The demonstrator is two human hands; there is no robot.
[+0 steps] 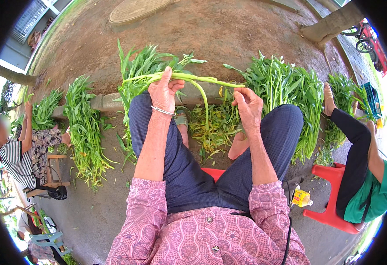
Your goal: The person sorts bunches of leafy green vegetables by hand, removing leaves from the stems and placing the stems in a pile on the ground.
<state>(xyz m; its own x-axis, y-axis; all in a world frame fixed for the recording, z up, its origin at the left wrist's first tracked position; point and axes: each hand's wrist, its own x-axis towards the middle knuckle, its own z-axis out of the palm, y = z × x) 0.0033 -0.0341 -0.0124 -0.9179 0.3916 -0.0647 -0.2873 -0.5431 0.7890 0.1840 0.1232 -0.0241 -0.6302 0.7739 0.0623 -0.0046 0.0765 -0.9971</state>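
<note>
My left hand (165,91) is closed around several long green stems of water spinach (210,79), thumb up. Their leafy ends spread out beyond that hand, and one stem droops down between my knees. At the stems' right end, the thumb and fingers of my right hand (249,107) are pinched together. A leafy heap of water spinach (147,63) lies just past my left knee. Beyond my right knee rests a larger pile of water spinach (286,79). Torn leaves and yellowed scraps (213,124) cover the ground between my feet.
A low concrete kerb (110,102) crosses in front. Another bundle of greens (84,132) lies to the left. People sit on both sides, one on a red plastic stool (329,195). A yellow-labelled bottle (301,198) is by my right hip. A tree trunk (332,25) stands at far right.
</note>
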